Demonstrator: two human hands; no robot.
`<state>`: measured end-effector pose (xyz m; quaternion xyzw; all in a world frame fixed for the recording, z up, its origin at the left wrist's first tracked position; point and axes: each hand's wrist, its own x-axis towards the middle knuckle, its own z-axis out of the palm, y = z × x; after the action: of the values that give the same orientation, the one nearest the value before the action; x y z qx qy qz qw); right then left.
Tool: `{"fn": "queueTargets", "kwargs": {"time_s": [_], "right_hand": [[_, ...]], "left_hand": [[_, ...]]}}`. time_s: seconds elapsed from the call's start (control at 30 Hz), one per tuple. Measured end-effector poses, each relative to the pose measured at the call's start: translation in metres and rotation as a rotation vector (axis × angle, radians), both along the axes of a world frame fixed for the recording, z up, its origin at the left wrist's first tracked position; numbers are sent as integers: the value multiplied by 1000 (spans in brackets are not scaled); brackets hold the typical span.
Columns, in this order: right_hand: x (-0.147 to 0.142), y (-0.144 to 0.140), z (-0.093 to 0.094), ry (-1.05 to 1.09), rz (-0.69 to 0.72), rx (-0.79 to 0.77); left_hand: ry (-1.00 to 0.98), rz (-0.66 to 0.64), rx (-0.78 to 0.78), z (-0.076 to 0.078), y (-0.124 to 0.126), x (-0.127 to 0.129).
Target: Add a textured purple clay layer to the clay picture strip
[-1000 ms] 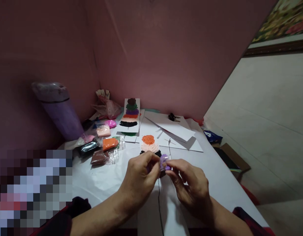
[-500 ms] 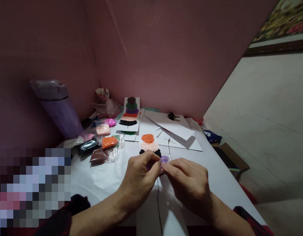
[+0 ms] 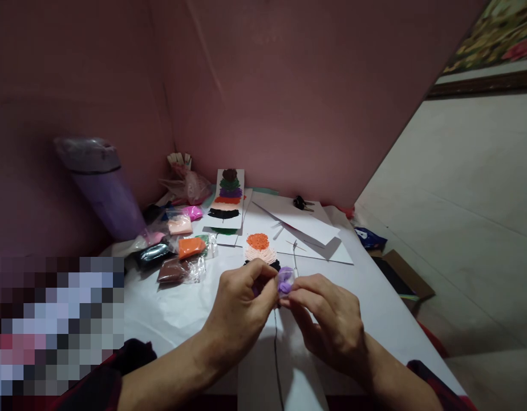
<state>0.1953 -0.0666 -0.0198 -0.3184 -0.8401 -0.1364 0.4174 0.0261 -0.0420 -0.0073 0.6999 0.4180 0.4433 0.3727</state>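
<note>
A small lump of purple clay (image 3: 284, 281), partly in clear wrap, sits pinched between the fingertips of my left hand (image 3: 242, 311) and my right hand (image 3: 327, 319), just above the white table (image 3: 173, 314). Right behind my fingers lies a white card (image 3: 260, 249) with orange, peach and black clay layers; its near end is hidden by my hands. A thin metal tool (image 3: 295, 257) lies beside that card.
Several bagged clay pieces, orange (image 3: 190, 248), brown (image 3: 173, 272), black (image 3: 154, 254) and pink (image 3: 191, 213), lie at the left. A finished layered card (image 3: 227, 197), white paper sheets (image 3: 304, 225), keys (image 3: 301, 202) and a purple tumbler (image 3: 101, 185) stand further back. A pink wall closes the rear.
My hands stay together over the same spot. The fingers have shifted around the purple clay, which now shows more between the fingertips than half a second ago.
</note>
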Motion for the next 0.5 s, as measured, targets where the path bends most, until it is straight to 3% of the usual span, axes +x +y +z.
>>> {"fn": "queueTargets", "kwargs": {"time_s": [0.3,0.5], "right_hand": [[3,-1,-4,-125,-133,140],[0,0,1,-66,-110,144]], "left_hand": [[-20,-10,20,-2,0,-1],[-66,-25,-26,-2,1,0]]}}
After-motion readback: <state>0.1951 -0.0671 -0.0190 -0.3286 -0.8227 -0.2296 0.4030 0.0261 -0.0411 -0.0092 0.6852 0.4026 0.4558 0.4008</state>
